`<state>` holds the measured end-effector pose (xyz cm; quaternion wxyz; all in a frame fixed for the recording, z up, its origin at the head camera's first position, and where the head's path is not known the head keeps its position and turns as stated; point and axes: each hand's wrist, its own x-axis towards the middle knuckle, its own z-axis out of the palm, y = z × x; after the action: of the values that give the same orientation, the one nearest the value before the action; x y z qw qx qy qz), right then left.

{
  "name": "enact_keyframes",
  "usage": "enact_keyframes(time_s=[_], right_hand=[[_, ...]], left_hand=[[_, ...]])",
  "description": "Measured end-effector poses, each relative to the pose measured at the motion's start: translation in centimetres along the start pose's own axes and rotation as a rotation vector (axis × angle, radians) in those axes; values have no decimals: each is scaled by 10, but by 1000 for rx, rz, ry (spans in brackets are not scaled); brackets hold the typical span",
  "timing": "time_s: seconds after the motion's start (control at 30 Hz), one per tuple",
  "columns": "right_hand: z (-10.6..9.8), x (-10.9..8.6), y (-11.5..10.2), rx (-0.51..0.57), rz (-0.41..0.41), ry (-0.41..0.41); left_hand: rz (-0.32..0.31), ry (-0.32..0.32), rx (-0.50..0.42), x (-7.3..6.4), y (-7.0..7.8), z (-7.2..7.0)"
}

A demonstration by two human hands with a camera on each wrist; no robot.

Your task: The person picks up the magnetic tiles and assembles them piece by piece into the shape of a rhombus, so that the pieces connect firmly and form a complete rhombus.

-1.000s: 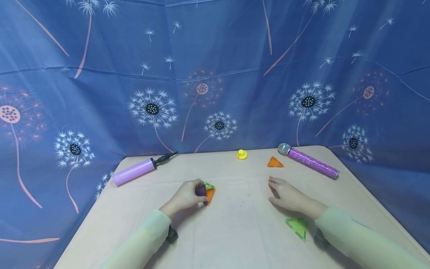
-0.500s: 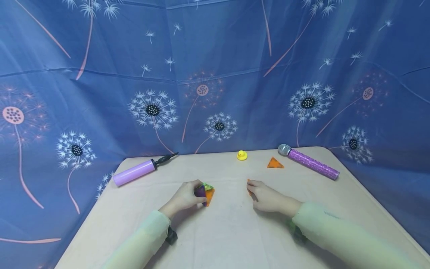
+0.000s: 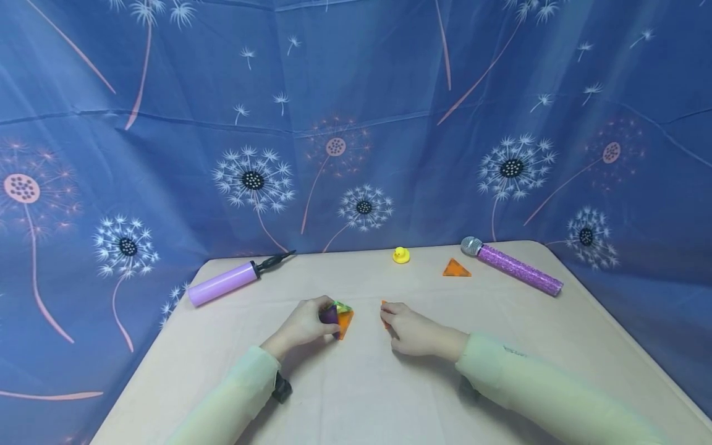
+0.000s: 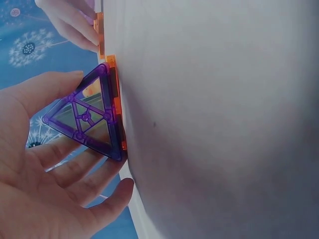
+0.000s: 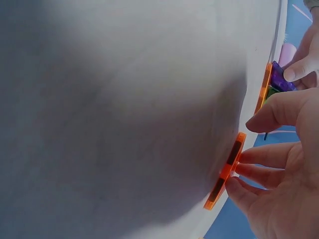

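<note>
tile cluster [image 3: 342,321] in left hand [image 3: 303,321]; orange tile [image 5: 225,171] touching right hand [image 3: 417,332]

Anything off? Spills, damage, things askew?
Nothing visibly spilled or damaged. Mildly odd: the yellow toy duck and glittery purple silver-headed microphone at the far side of the pale table don't match the translucent purple plastic triangle in the left hand.

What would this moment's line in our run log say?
left hand: grips purple triangle | right hand: touches orange tile | yellow duck: beyond both hands

Left fingers [image 4: 76,169] bent, right fingers [image 5: 266,156] straighter
</note>
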<state>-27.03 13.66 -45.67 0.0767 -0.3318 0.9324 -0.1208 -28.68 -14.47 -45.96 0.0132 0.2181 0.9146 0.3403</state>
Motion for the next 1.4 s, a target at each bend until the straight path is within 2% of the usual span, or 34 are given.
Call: enact_keyframes(time_s=[0.2,0.33,0.47,0.57,0.63,0.67,0.77,0.83,0.9,0.97,1.0,1.17,1.3,1.4], right_hand=[[0,0,1,3,13,1],[-1,0,3,7,6,0],[-4,0,8,40,-1,7],[-8,-4,14,90,-28,32],[-12,-8,21,114,-41,56],[-14,-11,24,125,-46,70],[-21,-21,37,134,-32,115],[-24,-28,47,140,-19,139],[-27,-35,58,165,1,153],[-28,-42,69,197,24,158],[-28,-46,74,220,36,156],[-29,-70,97,302,103,124],[-36,-91,106,354,138,68],[-42,-105,109,395,149,-9]], left_hand=[[-6,-2,-3,0,1,1],[-23,11,16,-4,2,-1],[-115,-8,103,-19,8,-8],[-168,-52,196,-34,20,-18],[-154,-88,222,-44,30,-24],[-120,-109,219,-47,36,-26],[42,-218,145,-50,50,-28],[151,-319,66,-46,57,-23],[231,-393,16,-40,63,-16],[265,-415,15,-33,69,-7],[278,-403,41,-29,71,-1],[263,-311,259,-7,83,31],[234,-305,391,8,88,53],[222,-318,457,16,88,63]])
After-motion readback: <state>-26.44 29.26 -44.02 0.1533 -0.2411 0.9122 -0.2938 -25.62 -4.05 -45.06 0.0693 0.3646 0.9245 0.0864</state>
